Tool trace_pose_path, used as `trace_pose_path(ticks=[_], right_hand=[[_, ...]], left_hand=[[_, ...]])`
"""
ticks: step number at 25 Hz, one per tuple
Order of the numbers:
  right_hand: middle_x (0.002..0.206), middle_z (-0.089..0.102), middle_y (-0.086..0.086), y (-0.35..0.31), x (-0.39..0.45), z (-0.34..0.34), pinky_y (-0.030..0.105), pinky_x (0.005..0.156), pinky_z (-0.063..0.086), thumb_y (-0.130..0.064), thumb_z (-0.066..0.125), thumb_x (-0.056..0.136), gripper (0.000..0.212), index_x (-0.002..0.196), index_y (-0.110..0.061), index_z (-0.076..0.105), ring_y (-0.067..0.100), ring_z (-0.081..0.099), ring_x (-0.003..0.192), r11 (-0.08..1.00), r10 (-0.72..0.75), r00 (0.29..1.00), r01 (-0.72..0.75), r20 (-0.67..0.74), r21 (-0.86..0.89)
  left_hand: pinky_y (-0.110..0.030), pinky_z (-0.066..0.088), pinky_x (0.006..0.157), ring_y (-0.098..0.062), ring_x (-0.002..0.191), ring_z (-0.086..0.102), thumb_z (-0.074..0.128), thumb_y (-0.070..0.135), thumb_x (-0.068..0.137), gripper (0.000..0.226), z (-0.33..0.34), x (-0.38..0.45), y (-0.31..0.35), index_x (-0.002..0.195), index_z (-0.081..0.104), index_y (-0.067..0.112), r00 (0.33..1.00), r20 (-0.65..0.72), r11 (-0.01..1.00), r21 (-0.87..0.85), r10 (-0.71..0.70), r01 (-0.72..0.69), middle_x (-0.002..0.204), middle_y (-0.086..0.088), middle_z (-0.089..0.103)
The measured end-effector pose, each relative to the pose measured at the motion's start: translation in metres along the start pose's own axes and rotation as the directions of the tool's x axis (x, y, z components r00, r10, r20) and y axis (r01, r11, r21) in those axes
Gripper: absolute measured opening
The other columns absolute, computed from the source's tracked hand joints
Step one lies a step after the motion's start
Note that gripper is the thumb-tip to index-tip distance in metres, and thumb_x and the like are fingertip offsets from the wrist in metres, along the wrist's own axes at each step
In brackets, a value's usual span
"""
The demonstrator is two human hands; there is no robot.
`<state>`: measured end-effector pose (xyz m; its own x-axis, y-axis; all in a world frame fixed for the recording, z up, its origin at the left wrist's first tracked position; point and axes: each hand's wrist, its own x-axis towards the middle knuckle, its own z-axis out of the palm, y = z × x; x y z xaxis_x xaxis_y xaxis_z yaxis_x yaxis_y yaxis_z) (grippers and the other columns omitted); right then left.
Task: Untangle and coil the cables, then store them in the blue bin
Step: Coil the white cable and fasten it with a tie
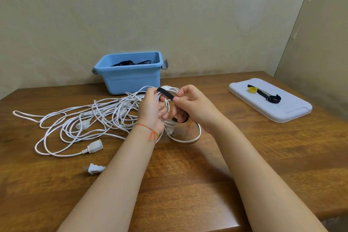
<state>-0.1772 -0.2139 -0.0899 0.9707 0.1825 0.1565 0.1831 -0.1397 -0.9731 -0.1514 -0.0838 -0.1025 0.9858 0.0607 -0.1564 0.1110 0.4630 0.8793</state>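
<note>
At the table's centre my left hand (150, 111) grips a coiled white cable (185, 138), its lower loop hanging onto the wood. My right hand (190, 105) pinches a black strap (165, 93) that runs across the top of the coil to my left hand. To the left lies a loose tangle of white cables (90, 118), with a socket end (94, 147) and a plug (94, 168) lying nearer to me. The blue bin (130, 79) stands behind the tangle against the wall, with black cables (130, 62) inside it.
A pale lid (271, 111) lies on the wooden table at the right, carrying a yellow tie roll (252, 90) and black straps (271, 98). A wall corner closes the right side. The table's front edge runs near my forearms.
</note>
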Motion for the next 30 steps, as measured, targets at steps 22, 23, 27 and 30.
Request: trace_pose_path(ticks=[22,23,27,30], right_hand=[[0.095,0.071,-0.002,0.003,0.002,-0.001,0.027,0.041,0.047,-0.013,0.069,0.09,0.017,0.106,-0.016,0.068,0.017,0.057,0.043,0.925,-0.056,0.996,0.025,-0.071,-0.378],[0.102,0.071,-0.005,0.003,0.001,0.001,0.028,0.041,0.046,-0.011,0.066,0.091,0.022,0.112,-0.017,0.068,0.017,0.056,0.041,0.93,-0.066,0.997,0.045,-0.047,-0.364],[0.112,0.068,-0.008,-0.001,-0.003,0.001,0.036,0.045,0.049,0.002,0.045,0.093,0.046,0.128,-0.021,0.063,0.015,0.054,0.04,0.942,-0.099,0.995,0.103,0.03,-0.32],[0.112,0.067,-0.006,-0.003,-0.004,0.001,0.036,0.045,0.048,0.005,0.038,0.092,0.046,0.124,-0.019,0.06,0.016,0.053,0.041,0.956,-0.091,0.996,0.093,0.018,-0.28]], left_hand=[[-0.02,0.019,0.036,-0.01,0.031,0.018,0.041,0.026,0.096,0.038,0.0,-0.001,0.004,0.06,0.043,0.015,0.999,0.043,1.0,-0.009,-0.005,0.005,0.04,0.003,0.024],[-0.021,0.02,0.037,-0.01,0.032,0.019,0.041,0.027,0.097,0.038,0.0,-0.002,0.004,0.062,0.045,0.014,0.998,0.066,1.0,0.011,-0.006,0.005,0.043,0.002,0.026],[-0.022,0.025,0.038,-0.011,0.036,0.023,0.045,0.031,0.096,0.029,0.0,-0.002,0.003,0.077,0.053,0.012,0.999,0.031,0.993,0.115,0.013,-0.016,0.066,-0.005,0.043],[-0.022,0.027,0.039,-0.01,0.038,0.025,0.049,0.032,0.095,0.024,-0.001,-0.001,0.003,0.083,0.055,0.012,1.0,-0.018,0.991,0.132,0.02,-0.018,0.075,-0.003,0.051]])
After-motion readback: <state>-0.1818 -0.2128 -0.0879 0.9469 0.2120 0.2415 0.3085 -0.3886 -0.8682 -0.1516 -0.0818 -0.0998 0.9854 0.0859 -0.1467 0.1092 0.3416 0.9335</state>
